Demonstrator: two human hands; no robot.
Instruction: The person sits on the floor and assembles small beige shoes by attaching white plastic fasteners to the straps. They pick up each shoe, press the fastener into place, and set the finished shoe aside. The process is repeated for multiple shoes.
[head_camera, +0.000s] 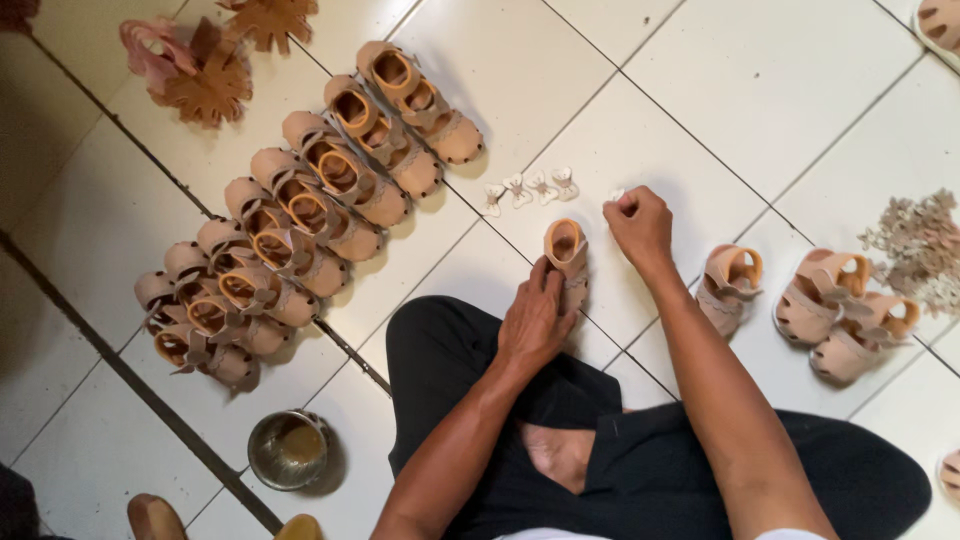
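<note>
Soft, even daylight falls on the white tiled floor (700, 90), brightest toward the upper right and dimming into a shaded band along the left edge and lower left corner. Shadows are short and diffuse, lying just right of the row of small sandals (300, 200); a faint sheen shows on the tiles without hard glare. Focus is fairly sharp centrally, with slight softness and mild wide-angle stretch at the borders.

No packages, labels, signs or screens are anywhere to be seen here.
</note>
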